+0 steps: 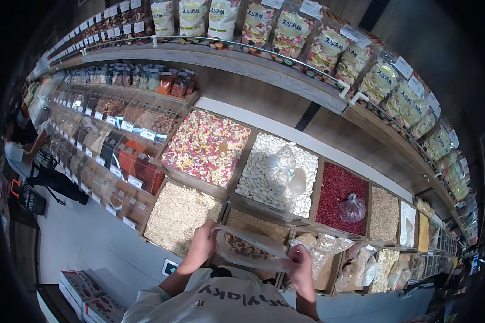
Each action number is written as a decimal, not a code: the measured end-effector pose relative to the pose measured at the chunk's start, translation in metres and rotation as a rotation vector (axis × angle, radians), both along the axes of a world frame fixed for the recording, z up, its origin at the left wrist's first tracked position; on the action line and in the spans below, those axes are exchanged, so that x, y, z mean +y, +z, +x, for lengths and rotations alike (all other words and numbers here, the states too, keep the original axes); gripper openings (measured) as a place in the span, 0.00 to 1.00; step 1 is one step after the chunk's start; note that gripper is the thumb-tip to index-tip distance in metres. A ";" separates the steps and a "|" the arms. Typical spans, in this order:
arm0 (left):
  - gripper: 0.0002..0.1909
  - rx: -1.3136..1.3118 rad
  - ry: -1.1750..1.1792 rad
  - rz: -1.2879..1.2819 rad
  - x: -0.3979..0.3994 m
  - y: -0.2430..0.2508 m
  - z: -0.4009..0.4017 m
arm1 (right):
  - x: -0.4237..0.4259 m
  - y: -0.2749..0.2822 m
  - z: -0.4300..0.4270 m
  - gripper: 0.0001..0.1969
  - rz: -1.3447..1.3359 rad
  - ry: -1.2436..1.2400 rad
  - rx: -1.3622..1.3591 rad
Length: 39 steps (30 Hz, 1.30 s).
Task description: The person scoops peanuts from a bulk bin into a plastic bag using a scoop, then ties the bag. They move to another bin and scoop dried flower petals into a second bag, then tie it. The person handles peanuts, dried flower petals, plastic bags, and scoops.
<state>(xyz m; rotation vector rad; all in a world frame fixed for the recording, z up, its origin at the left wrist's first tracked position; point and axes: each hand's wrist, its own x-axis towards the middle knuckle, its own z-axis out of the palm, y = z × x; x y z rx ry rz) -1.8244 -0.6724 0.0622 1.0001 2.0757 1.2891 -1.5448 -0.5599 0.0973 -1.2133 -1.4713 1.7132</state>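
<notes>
Both my hands hold a translucent plastic bag (254,247) in front of my chest. My left hand (204,243) grips the bag's left edge, and my right hand (300,262) pinches its right edge. The bag's mouth gapes upward between them, and a brown and reddish dry mix (244,247) shows at its middle. Below the bag, a wooden bin of brown grain (258,224) is partly covered. Just left of my left hand lies a bin of pale oat-like flakes (182,216). Bagged goods (327,252) fill the bin beyond my right hand.
Ahead are bins of colourful pasta-like pieces (206,147), white beans (254,173) with a scoop (297,185), and red beans (335,187) with a tied bag (351,208). A railed shelf (242,52) overhangs the back. Clear-lidded bins (125,157) run left towards a person (22,157). Cartons (85,294) stand lower left.
</notes>
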 end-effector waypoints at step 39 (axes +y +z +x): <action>0.21 0.276 -0.064 -0.101 0.014 -0.007 -0.016 | 0.014 -0.015 0.015 0.07 0.205 -0.070 -0.147</action>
